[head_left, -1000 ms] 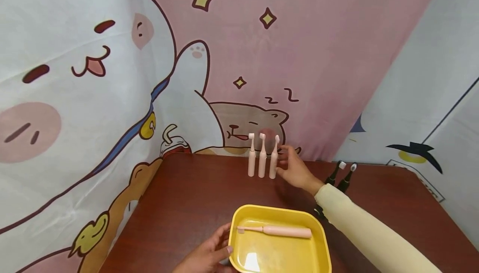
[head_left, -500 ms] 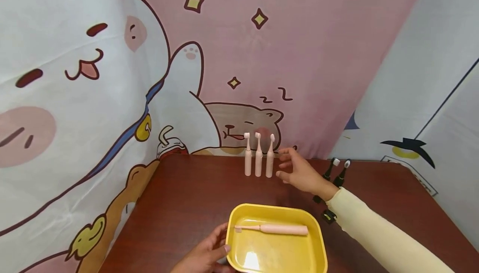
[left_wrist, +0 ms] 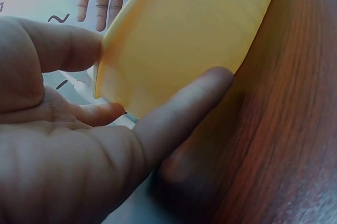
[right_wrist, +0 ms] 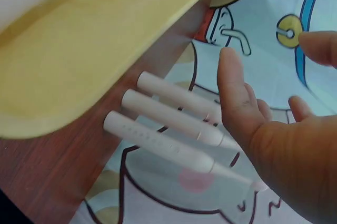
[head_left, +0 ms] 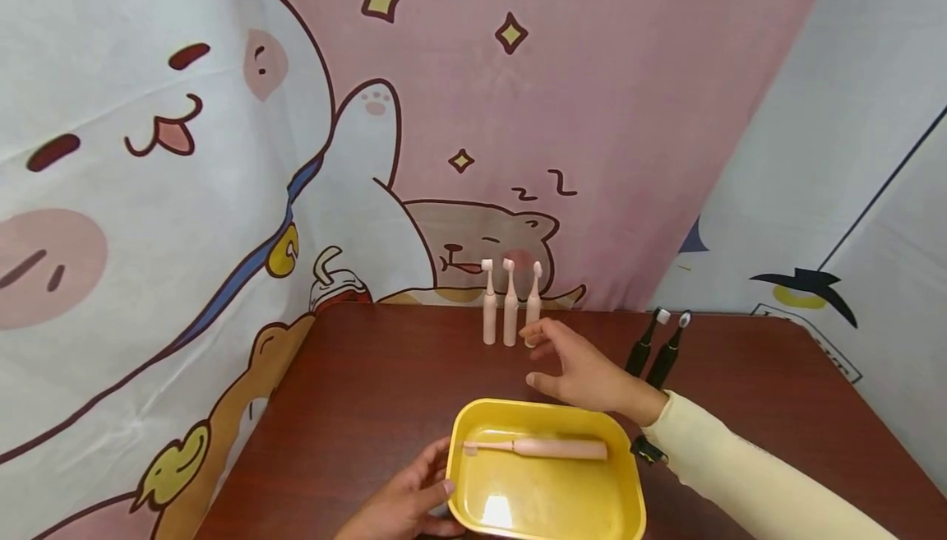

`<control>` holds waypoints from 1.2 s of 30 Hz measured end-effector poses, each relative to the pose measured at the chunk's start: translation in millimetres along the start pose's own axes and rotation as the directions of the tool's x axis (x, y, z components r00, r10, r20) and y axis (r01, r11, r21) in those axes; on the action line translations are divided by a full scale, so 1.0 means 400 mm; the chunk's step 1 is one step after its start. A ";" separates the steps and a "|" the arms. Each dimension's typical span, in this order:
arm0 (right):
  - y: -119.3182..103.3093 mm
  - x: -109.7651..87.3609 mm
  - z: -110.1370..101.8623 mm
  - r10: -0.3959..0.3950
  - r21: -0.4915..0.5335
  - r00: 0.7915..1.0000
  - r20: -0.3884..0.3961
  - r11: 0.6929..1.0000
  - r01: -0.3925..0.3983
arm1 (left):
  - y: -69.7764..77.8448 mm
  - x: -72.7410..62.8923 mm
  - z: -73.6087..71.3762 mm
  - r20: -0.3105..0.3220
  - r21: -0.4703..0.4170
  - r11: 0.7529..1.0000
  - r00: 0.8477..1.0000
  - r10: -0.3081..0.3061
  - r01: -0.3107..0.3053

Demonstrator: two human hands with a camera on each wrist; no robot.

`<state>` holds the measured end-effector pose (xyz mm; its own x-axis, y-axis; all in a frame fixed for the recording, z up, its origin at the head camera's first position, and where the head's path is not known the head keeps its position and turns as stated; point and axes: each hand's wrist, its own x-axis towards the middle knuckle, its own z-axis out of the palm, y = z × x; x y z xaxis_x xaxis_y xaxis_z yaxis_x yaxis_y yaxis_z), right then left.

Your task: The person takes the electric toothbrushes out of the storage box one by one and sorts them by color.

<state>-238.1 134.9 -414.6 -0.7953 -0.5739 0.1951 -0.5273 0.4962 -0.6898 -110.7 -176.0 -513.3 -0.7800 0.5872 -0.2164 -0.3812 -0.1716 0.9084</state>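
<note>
A pink electric toothbrush (head_left: 560,448) lies in the yellow tray (head_left: 547,495), its head toward the left. My left hand (head_left: 410,491) touches the outside of the tray's left wall, with fingers fairly straight; one fingertip meets the rim in the left wrist view. Three more pink toothbrushes stand upright in a row by the back edge: left (head_left: 489,318), middle (head_left: 510,318) and right (head_left: 533,310). My right hand (head_left: 588,371) hovers in front of the right one, partly covering its lower body in the head view. Its fingers are loosely extended and hold nothing.
Two black toothbrushes, one with a white head (head_left: 642,351) and one beside it (head_left: 667,355), stand beyond my right forearm. A small black object (head_left: 648,450) sits near the tray's right side. A cartoon-print cloth (head_left: 592,96) hangs behind the brown table (head_left: 355,384).
My right hand drew back rightward from the right standing toothbrush, then came left and nearer to the tray. My left hand stays at the tray. The head view shifted slightly.
</note>
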 end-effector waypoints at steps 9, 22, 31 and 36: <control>-0.038 -0.031 0.029 -0.038 -0.085 0.986 0.159 0.995 0.052 | -0.002 0.000 0.000 -0.017 0.009 1.000 1.000 0.009 -0.008; -0.070 -0.084 0.093 -0.077 -0.418 0.965 0.252 0.891 0.180 | -0.003 0.000 0.002 -0.036 0.018 1.000 0.999 0.010 -0.009; -0.062 -0.103 0.118 -0.125 -0.507 0.960 0.252 0.827 0.241 | -0.001 -0.001 0.003 -0.014 0.019 1.000 1.000 0.023 -0.023; -0.062 -0.103 0.120 -0.095 -0.486 0.952 0.292 0.842 0.233 | 0.001 -0.002 0.003 -0.018 0.022 1.000 1.000 0.014 -0.014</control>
<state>-178.1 115.0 -439.0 -0.6197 -0.7834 0.0476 -0.7747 0.6010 -0.1966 -109.6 -175.4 -512.5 -0.7943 0.5702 -0.2096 -0.3591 -0.1624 0.9190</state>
